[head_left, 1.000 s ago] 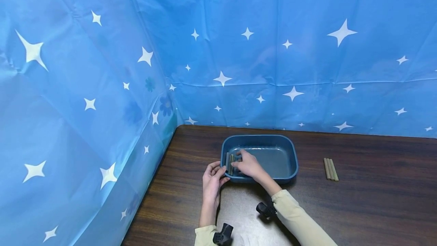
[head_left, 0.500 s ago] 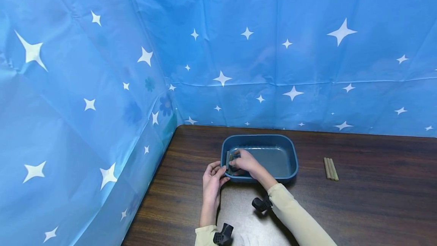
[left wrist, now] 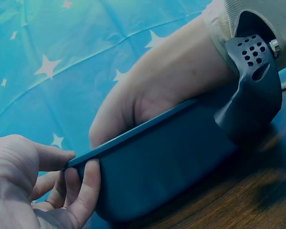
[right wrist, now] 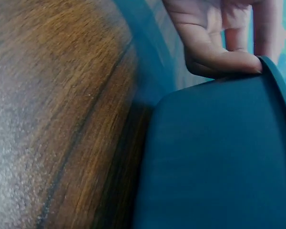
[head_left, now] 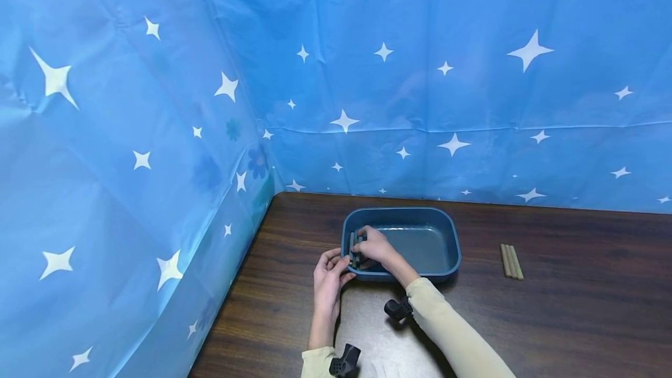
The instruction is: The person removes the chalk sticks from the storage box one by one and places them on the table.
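Note:
A blue rectangular tub (head_left: 401,210) stands on the table. My left hand (head_left: 328,284) pinches its rim at the near left corner, thumb above and fingers against the outer wall, as the left wrist view shows. My right hand (head_left: 378,248) reaches over the front wall into the left end of the tub. Its thumb and fingers curl around a dark greyish stick there, one at each end. Beside it, along the left wall, lies another slim greyish stick (head_left: 352,242). In both wrist views the wall of the tub (right wrist: 219,157) hides the right fingertips and the sticks.
Three olive-tan sticks (head_left: 511,261) lie side by side on the wooden table (head_left: 593,296), to the right of the tub. A blue star-patterned sheet (head_left: 399,92) hangs behind the table and down its left side. Each wrist carries a black camera mount (head_left: 345,360).
My right hand has shifted slightly left inside the tub, carrying the stick closer to the left wall. My left hand keeps its grip on the corner.

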Available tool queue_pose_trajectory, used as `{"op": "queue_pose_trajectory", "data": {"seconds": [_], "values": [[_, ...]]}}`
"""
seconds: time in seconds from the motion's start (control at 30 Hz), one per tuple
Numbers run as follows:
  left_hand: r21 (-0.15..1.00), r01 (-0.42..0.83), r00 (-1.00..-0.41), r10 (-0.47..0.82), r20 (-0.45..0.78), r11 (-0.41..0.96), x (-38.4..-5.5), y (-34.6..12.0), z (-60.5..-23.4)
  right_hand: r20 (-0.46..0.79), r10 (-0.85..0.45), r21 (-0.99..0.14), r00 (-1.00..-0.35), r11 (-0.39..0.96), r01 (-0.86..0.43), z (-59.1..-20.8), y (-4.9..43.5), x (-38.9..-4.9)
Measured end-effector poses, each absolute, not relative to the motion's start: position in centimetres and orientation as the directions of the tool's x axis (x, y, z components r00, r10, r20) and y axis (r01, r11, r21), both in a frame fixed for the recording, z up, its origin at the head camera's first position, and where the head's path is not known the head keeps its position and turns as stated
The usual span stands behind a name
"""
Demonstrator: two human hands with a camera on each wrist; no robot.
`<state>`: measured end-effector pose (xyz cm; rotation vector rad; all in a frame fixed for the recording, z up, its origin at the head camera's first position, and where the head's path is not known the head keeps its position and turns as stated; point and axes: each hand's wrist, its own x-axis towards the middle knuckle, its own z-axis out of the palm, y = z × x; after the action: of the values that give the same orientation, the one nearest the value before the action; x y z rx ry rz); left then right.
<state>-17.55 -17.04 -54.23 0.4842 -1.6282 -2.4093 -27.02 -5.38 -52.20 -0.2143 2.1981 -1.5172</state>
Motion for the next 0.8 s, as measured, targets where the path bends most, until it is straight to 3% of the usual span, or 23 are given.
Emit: {"op": "queue_pose_trajectory", "data": {"seconds": [0.17, 0.27, 0.8], "values": [[0.925, -0.025, -0.927, -0.337, -0.163, -0.379, -17.64, -17.01, -54.37, -0.188, -0.326, -0.863, -0.926, 0.505, -0.003, -52.24, -5.99, -26.92], [0.925, -0.025, -0.925, -0.342, -0.164, -0.378, -17.71, -17.04, -54.44, -0.178, -0.323, -0.854, -0.929, 0.52, -0.017, -52.24, -6.14, -26.93], [0.928, -0.032, -0.924, -0.344, -0.169, -0.37, -17.71, -17.16, -54.43, -0.244, -0.335, -0.91, -0.91, 0.403, 0.096, -52.22, -5.55, -27.01]]}}
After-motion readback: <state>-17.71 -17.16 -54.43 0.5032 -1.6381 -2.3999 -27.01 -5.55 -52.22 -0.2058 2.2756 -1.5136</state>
